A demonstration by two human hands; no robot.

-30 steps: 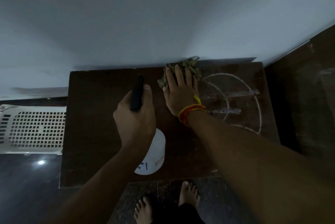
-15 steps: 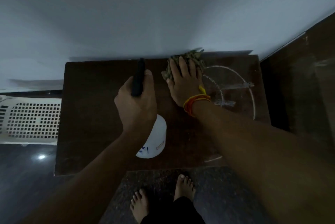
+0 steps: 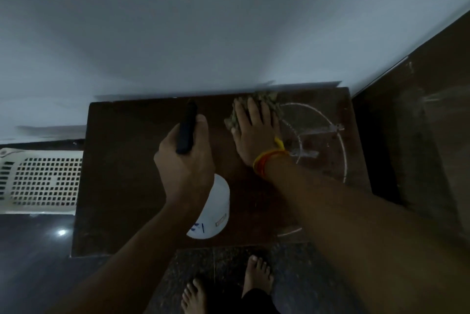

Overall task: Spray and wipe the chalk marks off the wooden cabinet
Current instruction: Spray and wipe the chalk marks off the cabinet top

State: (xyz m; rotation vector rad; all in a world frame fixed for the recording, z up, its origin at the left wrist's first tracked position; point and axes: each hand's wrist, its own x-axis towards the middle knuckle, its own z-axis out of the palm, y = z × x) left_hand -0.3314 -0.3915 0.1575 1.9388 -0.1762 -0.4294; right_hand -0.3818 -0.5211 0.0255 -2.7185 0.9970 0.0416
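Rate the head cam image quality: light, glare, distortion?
Head view: dim and bluish; chalk marks still legible on the dark cabinet top; one small glare spot on the floor; wide-angle bending of the cabinet edges; soft detail on the cloth under the right hand.

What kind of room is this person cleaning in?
Probably a room in a home: a dark wooden cabinet stands against a plain pale wall, a white perforated plastic basket sits beside it, and the person's feet are bare on polished stone floor.
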